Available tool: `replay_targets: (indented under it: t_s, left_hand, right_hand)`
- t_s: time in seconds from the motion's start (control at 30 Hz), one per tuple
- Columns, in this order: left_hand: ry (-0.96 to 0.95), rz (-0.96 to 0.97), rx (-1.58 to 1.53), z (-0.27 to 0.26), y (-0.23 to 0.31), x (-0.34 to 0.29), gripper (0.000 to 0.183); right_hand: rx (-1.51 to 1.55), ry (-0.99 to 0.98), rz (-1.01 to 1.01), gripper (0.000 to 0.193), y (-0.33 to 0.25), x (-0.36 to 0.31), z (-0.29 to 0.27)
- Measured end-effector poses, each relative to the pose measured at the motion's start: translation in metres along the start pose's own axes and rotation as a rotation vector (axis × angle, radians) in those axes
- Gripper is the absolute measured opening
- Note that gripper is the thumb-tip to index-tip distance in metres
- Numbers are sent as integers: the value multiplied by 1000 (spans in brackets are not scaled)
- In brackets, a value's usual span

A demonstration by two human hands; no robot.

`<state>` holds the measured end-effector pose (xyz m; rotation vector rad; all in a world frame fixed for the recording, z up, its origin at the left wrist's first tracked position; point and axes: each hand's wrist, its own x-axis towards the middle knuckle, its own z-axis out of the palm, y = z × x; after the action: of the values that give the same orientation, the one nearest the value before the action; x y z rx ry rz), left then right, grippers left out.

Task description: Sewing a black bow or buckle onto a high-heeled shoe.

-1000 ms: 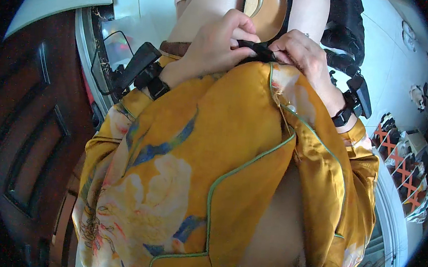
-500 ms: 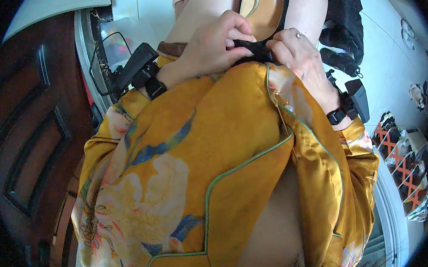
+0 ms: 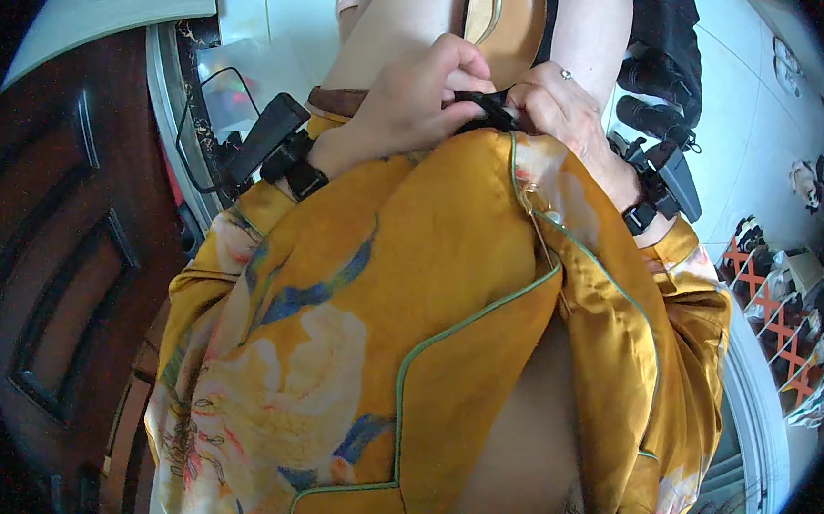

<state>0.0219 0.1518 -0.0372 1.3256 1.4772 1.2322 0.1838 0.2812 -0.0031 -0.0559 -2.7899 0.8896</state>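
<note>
A black shoe with a tan insole lies between my bare thighs, its near end toward me. At that end is a black strap-like piece, bunched between my two hands. My left hand pinches it from the left, thumb and fingers closed. From the right, my right hand, with a ring on one finger, closes on it too, fingers curled. The fingers hide most of the piece, so any fastener on it is too small to make out.
A dark wooden door stands at the left, beneath a pale board. Black shoes rest on the tiled floor at the right. Farther right is a rack with red crossed bars. Both wrists carry black strapped devices.
Both hands have shifted slightly toward me, the right one also a little left. They remain closed on the black strap piece, which is now bunched differently.
</note>
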Motion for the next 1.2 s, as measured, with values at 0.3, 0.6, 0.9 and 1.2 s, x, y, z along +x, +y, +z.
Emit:
replay_targets:
  t_s: [0.3, 0.6, 0.9, 1.2]
  left_hand:
    - [-42, 29, -15, -7, -16, 4, 42]
    - [27, -4, -134, -2, -21, 9, 36]
    - [17, -61, -167, -3, -20, 7, 37]
    - [-37, -118, -179, -4, 0, 10, 37]
  right_hand:
    - [58, -3, 303, 13, -5, 9, -2]
    - [65, -174, 282, 9, 0, 10, -13]
    - [-113, -99, 103, 13, -4, 7, -6]
    - [80, -7, 137, 14, -5, 3, -4]
